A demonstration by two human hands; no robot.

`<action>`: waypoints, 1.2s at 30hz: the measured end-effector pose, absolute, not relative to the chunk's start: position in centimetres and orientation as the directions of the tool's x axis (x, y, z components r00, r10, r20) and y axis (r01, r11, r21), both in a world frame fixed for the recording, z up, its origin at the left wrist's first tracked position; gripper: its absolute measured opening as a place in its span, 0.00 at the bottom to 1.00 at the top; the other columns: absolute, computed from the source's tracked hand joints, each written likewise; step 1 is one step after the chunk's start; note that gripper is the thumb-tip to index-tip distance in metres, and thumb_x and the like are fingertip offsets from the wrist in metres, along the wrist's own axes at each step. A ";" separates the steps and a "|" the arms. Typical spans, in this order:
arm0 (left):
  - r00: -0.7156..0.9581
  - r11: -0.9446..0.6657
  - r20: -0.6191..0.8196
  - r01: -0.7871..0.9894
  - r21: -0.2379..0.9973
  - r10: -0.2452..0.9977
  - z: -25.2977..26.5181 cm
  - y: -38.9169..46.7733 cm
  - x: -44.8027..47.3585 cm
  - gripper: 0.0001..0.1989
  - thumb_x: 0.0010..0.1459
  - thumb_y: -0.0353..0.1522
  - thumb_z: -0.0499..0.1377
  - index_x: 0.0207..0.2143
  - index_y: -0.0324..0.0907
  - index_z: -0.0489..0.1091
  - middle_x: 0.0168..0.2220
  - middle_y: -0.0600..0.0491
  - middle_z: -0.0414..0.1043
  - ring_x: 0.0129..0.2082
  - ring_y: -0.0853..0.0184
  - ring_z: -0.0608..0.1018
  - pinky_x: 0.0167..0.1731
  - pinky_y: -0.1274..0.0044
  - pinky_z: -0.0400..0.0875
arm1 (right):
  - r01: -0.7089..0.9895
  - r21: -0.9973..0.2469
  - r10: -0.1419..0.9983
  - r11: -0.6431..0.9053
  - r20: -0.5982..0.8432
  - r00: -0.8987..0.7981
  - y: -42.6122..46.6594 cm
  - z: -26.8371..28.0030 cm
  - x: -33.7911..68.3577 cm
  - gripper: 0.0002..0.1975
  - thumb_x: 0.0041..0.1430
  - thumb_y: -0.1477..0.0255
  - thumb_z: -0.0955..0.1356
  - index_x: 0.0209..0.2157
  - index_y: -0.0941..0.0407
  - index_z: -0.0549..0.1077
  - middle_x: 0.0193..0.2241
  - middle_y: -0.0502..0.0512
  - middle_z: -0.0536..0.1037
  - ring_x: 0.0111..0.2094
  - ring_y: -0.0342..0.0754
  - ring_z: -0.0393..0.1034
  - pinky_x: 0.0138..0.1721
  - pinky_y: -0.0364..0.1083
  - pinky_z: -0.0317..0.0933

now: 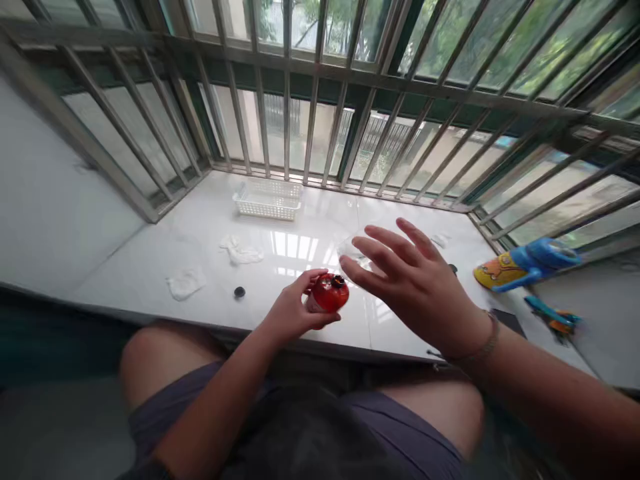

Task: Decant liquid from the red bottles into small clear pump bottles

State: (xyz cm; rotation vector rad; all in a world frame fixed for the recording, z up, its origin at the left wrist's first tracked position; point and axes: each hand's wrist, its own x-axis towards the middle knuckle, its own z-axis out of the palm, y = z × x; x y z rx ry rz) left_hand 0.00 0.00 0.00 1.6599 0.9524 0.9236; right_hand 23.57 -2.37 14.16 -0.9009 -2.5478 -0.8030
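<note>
A worktop [325, 217] is gleaming; mid-frame, left fingers [321, 319] are gripping a red bottle [329, 295]; right fingers [383, 256] are hovering outspread.

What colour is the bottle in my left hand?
The bottle is mostly red with a black top, best seen in the head view.

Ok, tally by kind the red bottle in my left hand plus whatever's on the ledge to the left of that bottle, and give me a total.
Red bottle, in the left hand: 1
White basket: 1
White tissue-like pieces: 2
Black cap: 1
Total: 5
</note>
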 end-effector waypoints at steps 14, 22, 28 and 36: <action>0.396 -0.209 0.138 0.144 0.967 0.908 -0.1 -0.1 0.2 0.44 0.46 0.37 0.80 0.64 0.51 0.68 0.59 0.48 0.77 0.58 0.54 0.79 0.58 0.64 0.75 | 0.673 0.413 0.501 0.614 0.455 -0.736 -2.4 13.4 23.5 0.18 0.73 0.76 0.66 0.60 0.49 0.71 0.59 0.57 0.77 0.66 0.58 0.67 0.71 0.67 0.57; 0.382 -0.192 0.117 0.163 0.968 0.917 -0.4 -0.1 0.0 0.44 0.46 0.36 0.80 0.64 0.52 0.68 0.59 0.49 0.77 0.56 0.55 0.80 0.59 0.64 0.74 | 0.816 0.200 0.678 0.543 0.469 -0.566 -2.9 10.5 23.7 0.26 0.68 0.82 0.66 0.64 0.51 0.69 0.61 0.62 0.75 0.65 0.62 0.67 0.68 0.68 0.60; 0.358 -0.170 0.102 0.164 0.972 0.928 -0.8 0.1 -0.3 0.44 0.46 0.36 0.80 0.63 0.52 0.68 0.59 0.48 0.78 0.57 0.54 0.80 0.60 0.63 0.74 | 0.882 -0.157 0.801 0.443 0.511 -0.311 -3.0 6.3 24.3 0.30 0.63 0.77 0.72 0.65 0.52 0.64 0.59 0.64 0.73 0.59 0.63 0.70 0.60 0.62 0.68; 0.242 -0.159 0.113 0.182 0.970 0.964 -3.1 2.3 -1.0 0.41 0.52 0.38 0.77 0.64 0.51 0.64 0.61 0.45 0.74 0.62 0.53 0.78 0.63 0.60 0.72 | 0.726 -0.687 0.957 0.042 0.237 0.169 -1.8 -4.0 26.5 0.40 0.55 0.50 0.77 0.60 0.53 0.61 0.57 0.66 0.73 0.55 0.65 0.74 0.55 0.61 0.72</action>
